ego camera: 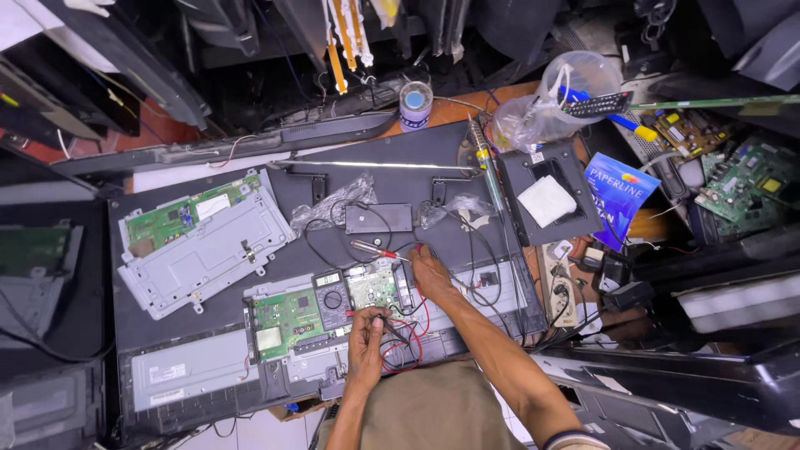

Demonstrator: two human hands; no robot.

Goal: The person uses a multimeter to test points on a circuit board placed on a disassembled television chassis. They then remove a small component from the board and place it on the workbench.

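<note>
- Left hand [367, 333] fingers pinch a thin red-wired probe [385, 320] beside the grey multimeter [332, 297].
- Right hand [431, 275] fingers press another probe onto the glossy green circuit board [372, 288].
- A blue paper packet [617, 193] lies at the right of the bench.

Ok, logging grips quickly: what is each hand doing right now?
Left hand: closed on a thin red-tipped multimeter probe.
Right hand: fingers pinched on the small green circuit board; held item cannot be told.

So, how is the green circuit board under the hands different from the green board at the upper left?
The circuit board under the hands lies fitted in the opened panel beside a multimeter, with the left hand and right hand working next to it. The upper-left board sits tilted on a loose grey metal plate, untouched. Both are green and face up.
</note>
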